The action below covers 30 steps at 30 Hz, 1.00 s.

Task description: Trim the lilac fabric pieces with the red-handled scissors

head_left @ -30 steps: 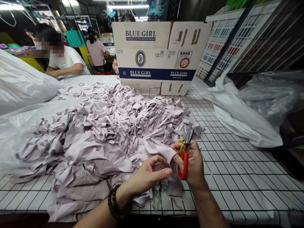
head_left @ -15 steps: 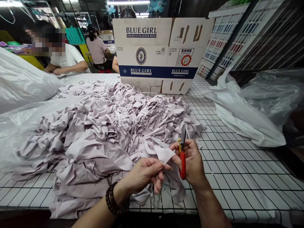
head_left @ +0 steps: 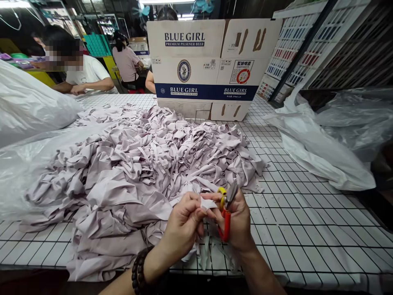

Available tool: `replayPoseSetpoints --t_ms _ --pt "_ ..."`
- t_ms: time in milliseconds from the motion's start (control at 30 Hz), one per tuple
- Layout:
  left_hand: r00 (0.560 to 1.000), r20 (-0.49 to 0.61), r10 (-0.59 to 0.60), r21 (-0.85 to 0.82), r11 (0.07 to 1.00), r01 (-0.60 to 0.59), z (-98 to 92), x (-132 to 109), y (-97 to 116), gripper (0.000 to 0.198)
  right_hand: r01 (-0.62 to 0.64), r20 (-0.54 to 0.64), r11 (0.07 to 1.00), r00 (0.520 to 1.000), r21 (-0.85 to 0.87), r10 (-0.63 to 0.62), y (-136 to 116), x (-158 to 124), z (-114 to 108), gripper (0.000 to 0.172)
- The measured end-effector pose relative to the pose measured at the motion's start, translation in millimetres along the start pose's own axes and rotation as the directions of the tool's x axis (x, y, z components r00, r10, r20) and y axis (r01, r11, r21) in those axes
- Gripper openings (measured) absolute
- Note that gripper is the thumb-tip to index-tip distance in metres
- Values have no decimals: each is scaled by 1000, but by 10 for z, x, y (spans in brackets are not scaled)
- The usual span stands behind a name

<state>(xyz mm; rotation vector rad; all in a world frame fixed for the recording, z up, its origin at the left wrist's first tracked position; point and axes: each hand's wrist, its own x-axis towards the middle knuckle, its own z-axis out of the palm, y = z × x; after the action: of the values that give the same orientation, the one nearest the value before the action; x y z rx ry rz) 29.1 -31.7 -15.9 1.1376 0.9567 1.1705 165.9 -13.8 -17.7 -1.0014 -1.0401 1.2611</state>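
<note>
Pinched between the thumb and fingers of my left hand [head_left: 183, 223] is the edge of a pale lilac fabric piece [head_left: 208, 203]. My right hand [head_left: 240, 221], close by on the right, carries small scissors [head_left: 226, 226] with red and yellow handles, their dark blades pointing up and away. Fingertips of the right hand also meet the fabric piece, though its grip there is partly hidden. Both hands are above the near edge of a large heap of lilac fabric pieces [head_left: 123, 164].
Behind the heap stands a white and blue cardboard box [head_left: 184, 61] on the grid-patterned tabletop [head_left: 294, 229]. Plastic bags lie at the left [head_left: 33, 102] and right [head_left: 325, 147]. White crates [head_left: 285, 53] are stacked back right. A person in a white shirt [head_left: 92, 73] works across the table.
My right hand has moved left and tilted the scissors. Both hands have come closer together around the fabric piece, and less of it shows between them.
</note>
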Motion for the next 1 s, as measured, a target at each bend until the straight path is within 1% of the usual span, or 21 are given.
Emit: replayPoseSetpoints --t_ms 33,67,100,133,167,233,300,367,400,467,500,533,567,600,633,700,733,800,867,933,1000 --pt "993 -64 101 91 991 -95 -5 3 16 36 -16 -3 1000 1000 19 16 17 -12 15 47" --pt "977 -106 186 173 971 -166 -7 6 32 34 -36 1 998 999 42 36 42 -26 30 49" --pt "963 -121 242 226 951 -211 -7 7 47 34 -57 12 996 998 66 56 72 -41 44 50" --pt "958 -119 263 235 944 -230 -6 8 55 34 -75 24 994 997 86 73 109 -55 56 50" --pt "964 -103 244 197 955 -221 -2 7 56 35 -84 29 991 996 100 82 149 -67 67 50" --pt "989 -41 140 5 990 -140 10 8 32 37 -102 42 988 994 114 97 226 -82 80 48" --pt "998 32 56 -198 979 -48 24 15 -13 40 -126 72 986 990 110 119 272 -85 67 45" --pt "998 57 32 -295 955 -14 31 25 -50 42 -167 129 980 980 104 153 252 -82 7 42" --pt "998 52 37 -292 956 -20 29 28 -59 42 -185 155 980 973 79 171 210 -82 -46 42" --pt "997 26 67 -188 980 -61 13 29 -55 41 -172 155 984 972 -48 177 74 -97 -192 41" --pt "995 13 99 -95 991 -97 1 25 -44 41 -137 133 977 978 -163 159 -12 -114 -277 40" --pt "990 9 140 11 990 -140 -13 20 -30 40 -84 108 949 987 -304 122 -101 -140 -361 39" --pt "983 17 181 112 977 -182 -26 14 -17 40 -24 100 885 992 -465 80 -185 -173 -438 39" --pt "976 38 216 193 957 -219 -37 7 -4 38 33 109 789 993 -613 43 -259 -211 -501 40" --pt "969 64 238 252 936 -247 -47 2 5 37 83 127 673 992 -735 17 -319 -253 -546 41" --pt "960 120 254 323 904 -279 -58 -4 17 35 158 166 456 986 -876 -24 -387 -332 -578 43" --pt "957 139 254 346 893 -288 -60 -4 21 35 187 180 380 982 -906 -54 -399 -364 -569 42" --pt "955 159 251 372 881 -293 -61 -4 31 35 242 213 280 968 -929 -129 -397 -400 -527 40" --pt "956 168 242 375 881 -289 -61 -2 45 36 296 256 210 946 -932 -197 -386 -402 -481 37" --pt "955 182 235 375 881 -288 -66 -1 60 36 336 293 165 926 -927 -236 -383 -385 -453 36" --pt "953 192 236 386 874 -295 -73 -1 71 37 359 318 143 915 -922 -248 -389 -367 -444 35"
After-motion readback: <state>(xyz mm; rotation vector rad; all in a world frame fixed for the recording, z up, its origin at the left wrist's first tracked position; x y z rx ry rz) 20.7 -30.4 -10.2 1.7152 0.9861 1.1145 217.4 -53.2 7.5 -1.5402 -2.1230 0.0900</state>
